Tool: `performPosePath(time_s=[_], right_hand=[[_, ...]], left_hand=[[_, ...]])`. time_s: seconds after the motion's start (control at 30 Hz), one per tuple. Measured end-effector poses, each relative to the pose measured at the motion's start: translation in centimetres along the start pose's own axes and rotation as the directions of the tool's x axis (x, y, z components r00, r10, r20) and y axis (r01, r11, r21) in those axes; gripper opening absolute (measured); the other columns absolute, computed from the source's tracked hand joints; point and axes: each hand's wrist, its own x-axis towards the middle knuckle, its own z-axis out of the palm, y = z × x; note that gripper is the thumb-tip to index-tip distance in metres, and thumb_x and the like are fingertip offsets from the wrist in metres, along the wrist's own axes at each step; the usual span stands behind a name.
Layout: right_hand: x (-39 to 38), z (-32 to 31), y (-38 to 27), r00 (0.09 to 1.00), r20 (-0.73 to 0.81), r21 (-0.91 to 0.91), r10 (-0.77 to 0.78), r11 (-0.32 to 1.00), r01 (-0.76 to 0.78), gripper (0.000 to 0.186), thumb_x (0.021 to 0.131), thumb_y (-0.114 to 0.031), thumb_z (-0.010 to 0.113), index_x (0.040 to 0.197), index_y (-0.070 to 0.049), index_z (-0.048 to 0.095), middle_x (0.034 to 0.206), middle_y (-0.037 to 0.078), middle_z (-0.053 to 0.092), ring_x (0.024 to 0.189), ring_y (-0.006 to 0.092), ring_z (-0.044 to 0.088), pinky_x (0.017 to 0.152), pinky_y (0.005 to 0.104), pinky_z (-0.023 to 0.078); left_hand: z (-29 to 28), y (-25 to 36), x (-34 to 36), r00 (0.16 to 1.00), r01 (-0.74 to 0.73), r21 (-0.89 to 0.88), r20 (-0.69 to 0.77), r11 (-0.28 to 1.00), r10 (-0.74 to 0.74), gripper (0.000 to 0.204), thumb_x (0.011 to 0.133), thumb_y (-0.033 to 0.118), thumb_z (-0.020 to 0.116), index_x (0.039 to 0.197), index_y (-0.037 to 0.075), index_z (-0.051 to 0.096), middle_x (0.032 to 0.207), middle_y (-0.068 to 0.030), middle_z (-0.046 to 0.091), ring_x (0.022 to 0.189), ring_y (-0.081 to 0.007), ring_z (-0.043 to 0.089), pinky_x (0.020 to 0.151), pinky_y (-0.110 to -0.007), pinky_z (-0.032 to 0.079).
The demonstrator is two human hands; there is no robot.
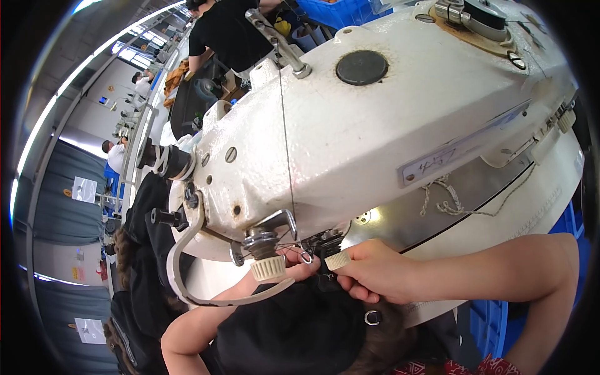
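Off to your left you've got a pale wall (90, 103) and blue-grey curtains (56, 187) in upper and lower stretches, a white sheet (84, 190) against the upper one and a second sheet (91, 330) against the lower, all bowed by the lens. Strip light (39, 129) makes one bright curve down that side, small bright windows (153, 35) sit toward your top left, and a long row of work tables (157, 125) recedes there. Your own tabletop (553, 200) is white, blue plastic crates (490, 322) below its right side, another blue crate (331, 11) at the top.
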Motion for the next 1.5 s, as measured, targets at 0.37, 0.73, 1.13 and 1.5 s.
performPosePath(time_s=[0.37,0.73,1.13,1.5], right_hand=[[-0.3,0.0,0.3,0.999,-0.036,0.056,-0.032,0.998,0.034,0.022,0.097,-0.018,0.052,0.095,0.0,0.063,0.075,0.004,0.057,0.053,0.0095,0.053,0.041,0.0247,0.04],[0.1,-0.1,0.1,0.993,-0.1,-0.014,-0.056,0.998,0.055,0.021,0.092,-0.014,0.053,0.085,0.004,0.062,0.072,0.006,0.06,0.049,0.0108,0.055,0.038,0.0254,0.043],[-0.4,0.4,-1.1,0.983,-0.134,-0.243,-0.128,0.966,0.092,0.022,0.089,-0.014,0.056,0.078,0.004,0.063,0.07,0.006,0.062,0.051,0.0113,0.059,0.04,0.0248,0.047],[-1.1,0.7,-0.7,0.977,-0.13,-0.235,-0.168,0.963,0.134,0.021,0.092,-0.017,0.057,0.096,0.001,0.068,0.07,0.002,0.061,0.05,0.008,0.055,0.042,0.0232,0.043]], left_hand=[[1.0,1.6,-0.7,1.0,0.016,0.062,0.005,0.998,-0.016,0.019,0.087,0.024,0.076,0.079,0.008,0.07,0.068,0.0059,0.059,0.062,-0.0039,0.05,0.056,-0.022,0.038],[1.3,2.3,-0.6,0.992,0.125,0.197,-0.053,0.972,-0.117,0.02,0.089,0.026,0.075,0.082,0.008,0.07,0.07,0.0069,0.059,0.065,-0.0027,0.051,0.057,-0.02,0.039],[0.2,-0.1,-0.7,0.999,0.048,-0.022,-0.005,0.999,-0.048,0.018,0.091,0.024,0.072,0.087,0.006,0.068,0.075,0.0048,0.062,0.07,-0.0023,0.055,0.06,-0.019,0.042],[0.0,0.2,-0.6,0.993,0.093,-0.047,0.077,0.995,-0.089,0.018,0.092,0.023,0.071,0.088,0.006,0.068,0.077,0.0048,0.063,0.07,-0.0023,0.056,0.06,-0.018,0.042]])
